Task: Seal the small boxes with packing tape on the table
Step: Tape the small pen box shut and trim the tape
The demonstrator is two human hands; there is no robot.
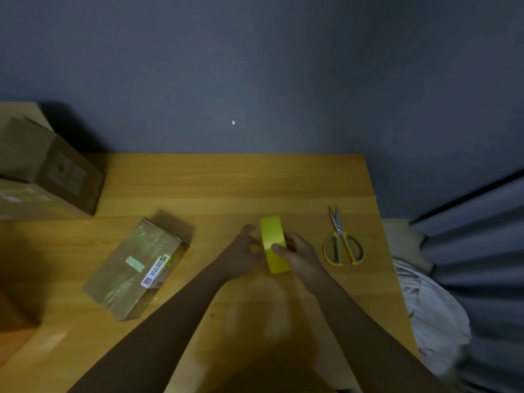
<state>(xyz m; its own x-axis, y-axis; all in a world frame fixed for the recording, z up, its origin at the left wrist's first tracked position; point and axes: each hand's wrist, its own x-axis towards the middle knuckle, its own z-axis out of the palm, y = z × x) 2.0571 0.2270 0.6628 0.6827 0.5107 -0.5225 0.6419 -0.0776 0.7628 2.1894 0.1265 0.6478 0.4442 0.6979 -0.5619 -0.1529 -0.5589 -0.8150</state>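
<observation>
Tape roll (pixel 274 243) upright, gripped by right hand (pixel 297 255) | left hand (pixel 243 251) fingering its side | box (pixel 136 269) left

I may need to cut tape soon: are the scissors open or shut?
Shut: the scissors lie flat on the table, blades together in one point, handles side by side.

You see a dim, soft-focus view. The wooden table (pixel 226 188) glows warmest at centre; dark shadows pool at its left edge and near you. The edges bend and blur, smearing the stacked brown cardboard boxes (pixel 42 171).
</observation>
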